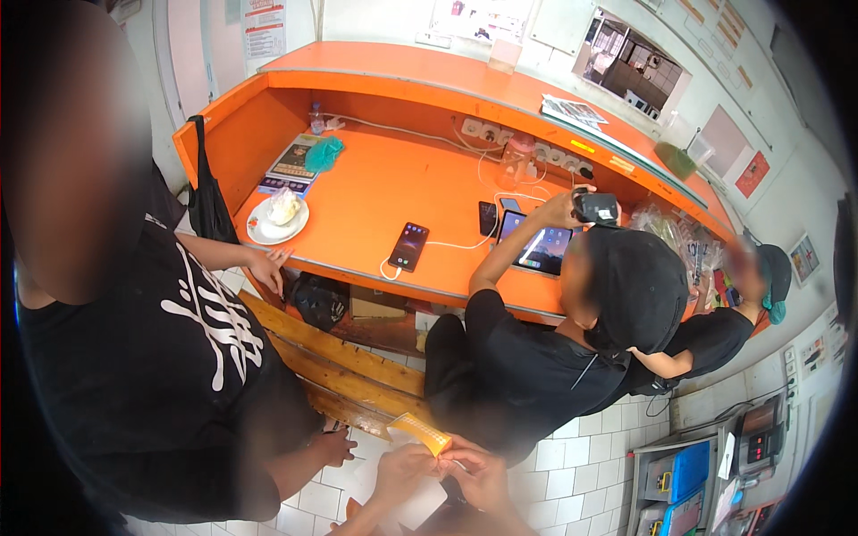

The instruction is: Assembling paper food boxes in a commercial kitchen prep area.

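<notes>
Low in the middle of the head view, my left hand [405, 473] and my right hand [480, 475] meet at the lower end of a flat yellow packet [424, 434], which has small pale print and a whitish patch along one side. The fingers of both hands are closed in a pinch there, so that end is covered. Its free end points up and to the left, above the wooden bench. Whether it is sealed or torn I cannot make out.
Beyond is an orange desk [357, 183] with a charging phone [408, 247], a tablet [536, 243] and a plate [299, 223] of food. A person in black [179, 357] stands left; another with a black cap [639, 286] sits ahead on the wooden bench [357, 366], raising a camera [596, 207].
</notes>
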The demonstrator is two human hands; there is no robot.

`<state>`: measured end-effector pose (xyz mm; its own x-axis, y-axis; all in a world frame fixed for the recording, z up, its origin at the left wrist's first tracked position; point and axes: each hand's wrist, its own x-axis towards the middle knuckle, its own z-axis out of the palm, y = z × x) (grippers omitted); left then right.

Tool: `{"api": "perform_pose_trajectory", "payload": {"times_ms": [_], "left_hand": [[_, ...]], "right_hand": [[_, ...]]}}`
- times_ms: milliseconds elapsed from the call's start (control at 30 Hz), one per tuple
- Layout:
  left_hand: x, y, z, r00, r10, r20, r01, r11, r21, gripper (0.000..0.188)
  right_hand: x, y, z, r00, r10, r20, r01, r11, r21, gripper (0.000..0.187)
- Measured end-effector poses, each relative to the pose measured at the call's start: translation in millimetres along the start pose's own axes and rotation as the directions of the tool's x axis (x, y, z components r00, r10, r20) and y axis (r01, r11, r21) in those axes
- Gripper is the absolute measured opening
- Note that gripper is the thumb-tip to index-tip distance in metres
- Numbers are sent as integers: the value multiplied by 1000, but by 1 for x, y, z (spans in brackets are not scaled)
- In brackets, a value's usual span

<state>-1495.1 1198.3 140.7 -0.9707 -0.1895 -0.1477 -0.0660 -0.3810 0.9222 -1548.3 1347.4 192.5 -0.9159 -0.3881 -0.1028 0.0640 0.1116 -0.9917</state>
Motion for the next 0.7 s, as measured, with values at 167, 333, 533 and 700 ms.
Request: {"api": "perform_pose_trajectory", "payload": {"times_ms": [167, 333, 533, 700], "left_hand": [[-1, 12, 9, 999, -39, 35, 43, 989, -139, 21], [-7, 16, 9, 996, -85, -32, 87, 991, 98, 31], [2, -13, 8, 955, 49, -291, 14, 978, 210, 22], [-10, -7, -11, 893, 237, -381, -169, 964, 203, 34]], "right_hand": [[6, -2, 8, 979, 20, -204, -10, 999, 48, 25], [6, -11, 15, 945, -85, -317, 3, 968, -250, 36], [2, -10, 23, 994, -94, -49, 67, 915, -397, 49], [9, 5, -7, 982, 125, -144, -168, 922, -349, 40]]}}
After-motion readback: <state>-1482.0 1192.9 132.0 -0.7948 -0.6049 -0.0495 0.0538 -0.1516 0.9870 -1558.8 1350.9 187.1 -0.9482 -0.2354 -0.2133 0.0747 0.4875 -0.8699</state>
